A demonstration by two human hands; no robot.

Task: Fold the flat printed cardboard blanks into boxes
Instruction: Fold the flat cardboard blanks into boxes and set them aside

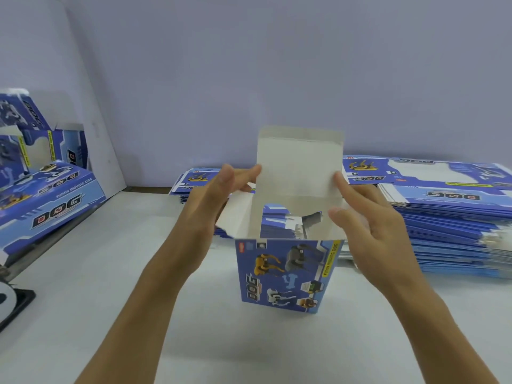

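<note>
A blue printed box [285,275] with toy dog pictures stands upright on the white table [138,273], its top open. Its white lid flap [299,164] stands up at the far side. My left hand [216,195] touches the flap's left edge with straight fingertips, beside the left side flap [238,220]. My right hand [363,217] rests its fingertips on the flap's right edge, thumb near the box rim. Flat printed blanks [448,217] lie stacked at the right and behind the box.
Folded blue boxes [47,195] are piled at the left against a white board [91,112]. A dark object [16,303] sits at the left table edge. A smaller stack of blanks [194,178] lies behind my left hand.
</note>
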